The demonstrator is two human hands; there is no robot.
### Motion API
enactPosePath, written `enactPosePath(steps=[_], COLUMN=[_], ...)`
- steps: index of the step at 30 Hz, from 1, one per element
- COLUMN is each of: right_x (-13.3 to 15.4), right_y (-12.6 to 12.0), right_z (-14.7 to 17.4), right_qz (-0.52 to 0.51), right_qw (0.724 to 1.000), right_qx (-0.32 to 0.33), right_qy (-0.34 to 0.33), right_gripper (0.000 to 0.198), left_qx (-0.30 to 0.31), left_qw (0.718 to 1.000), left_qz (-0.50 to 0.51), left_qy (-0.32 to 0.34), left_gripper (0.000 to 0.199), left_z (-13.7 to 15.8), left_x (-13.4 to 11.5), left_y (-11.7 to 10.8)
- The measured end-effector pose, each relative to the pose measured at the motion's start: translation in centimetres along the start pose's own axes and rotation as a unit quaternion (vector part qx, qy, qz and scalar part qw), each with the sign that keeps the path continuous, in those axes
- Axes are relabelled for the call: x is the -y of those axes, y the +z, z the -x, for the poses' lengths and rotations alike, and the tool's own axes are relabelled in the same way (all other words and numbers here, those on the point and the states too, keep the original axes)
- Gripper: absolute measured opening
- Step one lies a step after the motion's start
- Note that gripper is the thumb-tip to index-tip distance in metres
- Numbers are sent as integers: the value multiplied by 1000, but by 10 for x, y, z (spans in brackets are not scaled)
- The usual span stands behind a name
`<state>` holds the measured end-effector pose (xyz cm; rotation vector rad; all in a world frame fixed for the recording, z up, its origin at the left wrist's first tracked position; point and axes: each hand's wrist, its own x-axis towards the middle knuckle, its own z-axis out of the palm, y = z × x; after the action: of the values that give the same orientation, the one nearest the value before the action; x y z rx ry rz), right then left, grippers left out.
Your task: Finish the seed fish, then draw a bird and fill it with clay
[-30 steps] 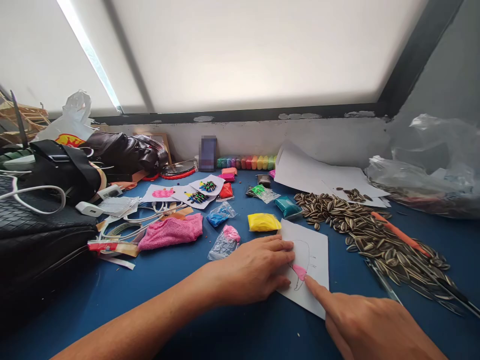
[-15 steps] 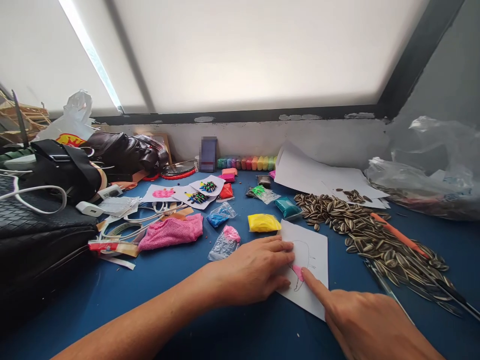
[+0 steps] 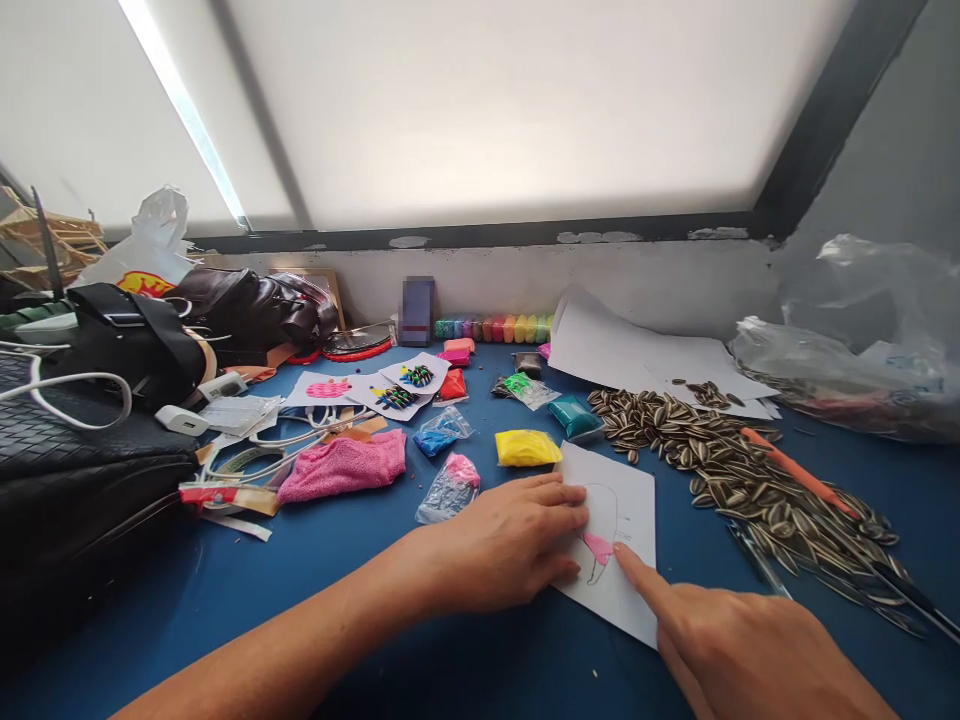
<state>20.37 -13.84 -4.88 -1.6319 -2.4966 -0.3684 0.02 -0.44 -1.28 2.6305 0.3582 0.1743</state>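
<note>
A white sheet of paper with a pencil-like outline drawing lies in front of me on the blue table. A flat patch of pink modelling clay covers a small part of that outline. My left hand rests palm down on the paper's left edge, fingers stretched out, holding nothing. The extended index fingertip of my right hand touches the right edge of the pink clay; its other fingers are bent and partly hidden. Just beyond the paper are a yellow clay packet and a teal clay packet.
Sunflower seeds spread to the right, with an orange tool on them. Left are a pink cloth, white cables and a black bag. Decorated papers and a blue clay bag lie farther back.
My right fingertip has moved slightly right, and the pink clay patch has spread wider in that direction. My left hand stays in place on the paper.
</note>
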Motion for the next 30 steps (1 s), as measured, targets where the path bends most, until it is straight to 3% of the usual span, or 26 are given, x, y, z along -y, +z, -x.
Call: enactPosePath(steps=[10, 22, 30], right_x=[9, -1, -1], right_y=[-5, 1, -5], right_z=[-7, 4, -10], right_qz=[-14, -34, -67], right_qw=[1000, 999, 996], right_qx=[9, -2, 14], right_qy=[-5, -2, 50], right_gripper=[70, 64, 54], left_qx=[-4, -2, -2], left_qw=[1000, 1000, 1000], left_qz=[10, 7, 9], left_qy=[-3, -4, -26], left_gripper=[29, 30, 54], left_z=[0, 0, -2], left_x=[-1, -2, 0], left_y=[0, -2, 2])
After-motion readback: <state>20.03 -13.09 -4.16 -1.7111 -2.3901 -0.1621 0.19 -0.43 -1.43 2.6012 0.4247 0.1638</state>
